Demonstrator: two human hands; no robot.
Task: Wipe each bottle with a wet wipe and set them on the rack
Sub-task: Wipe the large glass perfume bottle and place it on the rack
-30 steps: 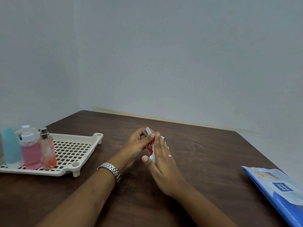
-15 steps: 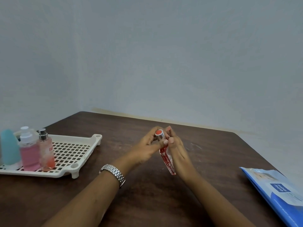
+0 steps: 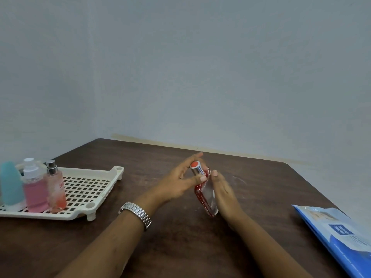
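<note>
Tilted over dark wooden counter [image 3: 261,187]: flat clear red-trimmed bottle [image 3: 207,194]. Silver cap [image 3: 197,171] pinched by left hand [image 3: 180,183]; right hand [image 3: 224,195] pressed flat on side. Slip risked from cap-only pinch. White slotted plastic rack [image 3: 104,189] at 9 o'clock.

Flat bottle [image 3: 205,194], red-trimmed, silver cap with an orange-red top: tilted at mid-table, cap up and far. Your left hand [image 3: 178,183] pinched the cap; your right hand [image 3: 225,194] lay against the bottle's right side. Cream lattice rack [image 3: 84,189] sat left. At its left end stood the teal bottle [image 3: 11,183], pink bottle [image 3: 35,192] and peach bottle [image 3: 56,189], all upright. Blue wipe pack [image 3: 341,239] lay near right.
</note>
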